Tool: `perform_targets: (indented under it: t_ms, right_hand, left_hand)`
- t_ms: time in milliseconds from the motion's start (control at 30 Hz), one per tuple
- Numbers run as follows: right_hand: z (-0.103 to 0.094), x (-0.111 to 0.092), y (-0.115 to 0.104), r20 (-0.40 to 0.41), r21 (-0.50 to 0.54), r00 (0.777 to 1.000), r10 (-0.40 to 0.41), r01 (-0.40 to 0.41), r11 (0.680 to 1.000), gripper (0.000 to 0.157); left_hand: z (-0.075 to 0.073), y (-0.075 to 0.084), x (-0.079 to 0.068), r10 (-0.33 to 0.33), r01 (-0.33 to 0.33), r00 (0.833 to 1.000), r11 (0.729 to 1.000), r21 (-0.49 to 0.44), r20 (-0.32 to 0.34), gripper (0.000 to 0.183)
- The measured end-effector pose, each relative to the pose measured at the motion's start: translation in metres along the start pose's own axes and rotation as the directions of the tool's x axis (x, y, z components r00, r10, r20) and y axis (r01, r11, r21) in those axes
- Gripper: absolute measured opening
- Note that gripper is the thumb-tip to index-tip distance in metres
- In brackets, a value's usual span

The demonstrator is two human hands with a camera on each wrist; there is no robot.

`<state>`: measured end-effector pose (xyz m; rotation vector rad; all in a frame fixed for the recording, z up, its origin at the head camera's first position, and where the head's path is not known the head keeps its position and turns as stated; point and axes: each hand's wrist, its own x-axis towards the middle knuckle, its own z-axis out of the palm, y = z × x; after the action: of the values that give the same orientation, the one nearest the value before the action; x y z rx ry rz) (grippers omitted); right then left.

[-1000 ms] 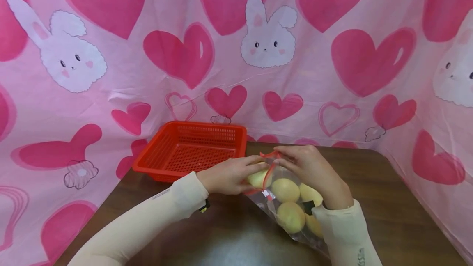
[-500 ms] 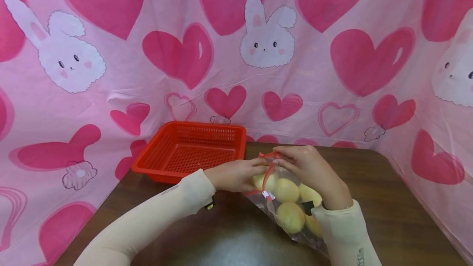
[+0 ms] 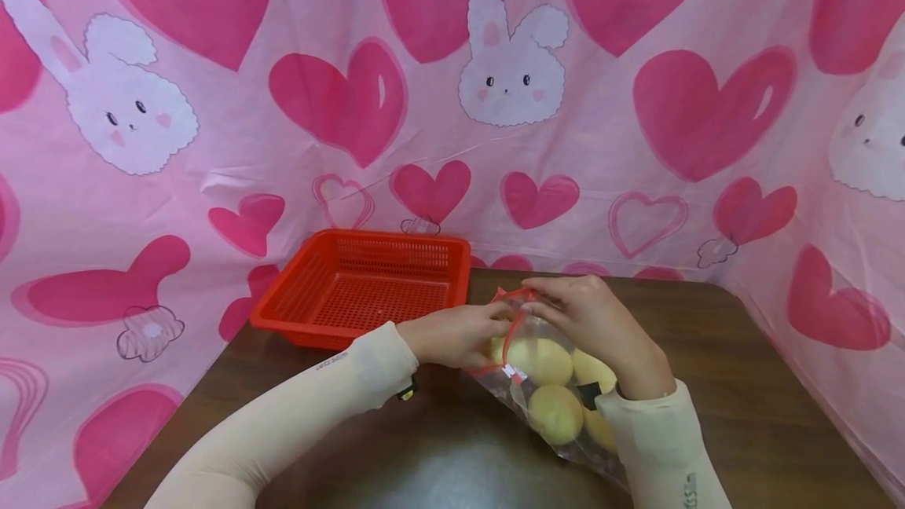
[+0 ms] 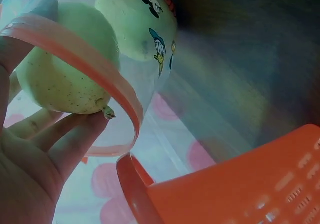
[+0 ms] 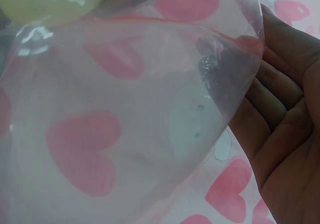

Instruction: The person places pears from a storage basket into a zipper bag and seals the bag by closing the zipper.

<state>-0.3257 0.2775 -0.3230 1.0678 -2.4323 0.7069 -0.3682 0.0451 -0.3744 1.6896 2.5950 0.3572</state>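
My left hand point(image 3: 448, 338) reaches into the mouth of a clear plastic zip bag point(image 3: 495, 389) with a red edge. In the left wrist view, its fingers and thumb hold a pale yellow pear point(image 4: 60, 87), stem toward the opening, partly inside the red rim point(image 4: 131, 102). My right hand point(image 3: 601, 328) pinches the far side of the bag's mouth, keeping it spread. Several more pears point(image 3: 556, 415) lie inside the bag. Cartoon figures are printed on the plastic, seen in the left wrist view.
A red plastic basket point(image 3: 283, 289) with slotted walls stands at the back left, bare inside. The brown wooden table point(image 3: 410, 454) carries everything. A pink curtain point(image 3: 438, 132) with hearts and rabbits hangs behind and along the sides.
My left hand has moved rightward, carrying the pear deeper into the bag's mouth, against the other pears. The right hand holds the bag's edge as before.
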Motion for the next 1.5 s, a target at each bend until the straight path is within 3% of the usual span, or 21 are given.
perform_targets:
  t_ms: [567,867,1267,1433,1500]
  right_hand:
    - [0.001,0.000,-0.001,-0.019,-0.013,0.999,-0.034,0.033,0.999,0.042]
    - [0.001,0.001,-0.001,-0.027,-0.008,0.998,-0.051,0.051,0.999,0.043]
    - [0.001,0.003,-0.003,-0.017,-0.009,0.998,-0.063,0.063,0.998,0.044]
    - [0.002,0.003,-0.004,-0.008,0.001,0.999,-0.053,0.053,0.999,0.042]
    - [0.002,0.002,-0.004,-0.004,0.008,0.999,-0.047,0.047,0.999,0.042]
  left_hand:
    - [0.007,0.005,0.012,-0.045,0.056,0.995,0.991,-0.122,0.090,0.047]
    - [0.015,0.005,0.021,0.063,-0.047,0.996,0.970,-0.240,0.060,0.046]
    - [0.017,0.007,0.024,0.026,0.005,0.996,0.945,-0.327,0.090,0.040]
    - [0.019,0.006,0.027,0.050,-0.016,0.993,0.955,-0.297,0.107,0.021]
    - [0.020,0.006,0.029,0.077,-0.037,0.992,0.933,-0.358,0.097,0.019]
